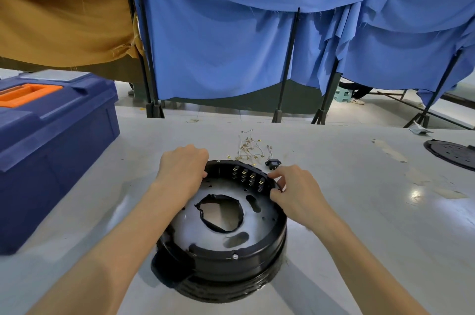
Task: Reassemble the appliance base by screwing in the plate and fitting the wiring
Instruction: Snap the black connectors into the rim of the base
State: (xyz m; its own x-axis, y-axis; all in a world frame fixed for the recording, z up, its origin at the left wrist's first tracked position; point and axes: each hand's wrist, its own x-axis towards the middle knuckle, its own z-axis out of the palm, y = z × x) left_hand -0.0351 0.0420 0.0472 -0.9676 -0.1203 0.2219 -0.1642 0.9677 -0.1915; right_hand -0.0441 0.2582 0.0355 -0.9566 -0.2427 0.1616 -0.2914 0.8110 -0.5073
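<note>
The round black appliance base (226,258) lies on the grey table in front of me, its grey inner plate (195,232) showing a large centre hole. Several brass terminals (248,177) stand along its far inner wall. My left hand (182,170) grips the far left rim with curled fingers. My right hand (295,188) pinches the far right rim next to the terminals; whether a small part sits between its fingertips I cannot tell. A heap of loose wires with brass connectors (250,149) and a black power socket (273,163) lie just beyond the base.
A dark blue toolbox (51,150) with an orange handle stands at the left. A round black plate (452,154) lies at the far right table edge. Blue and tan cloths hang on black stands behind the table.
</note>
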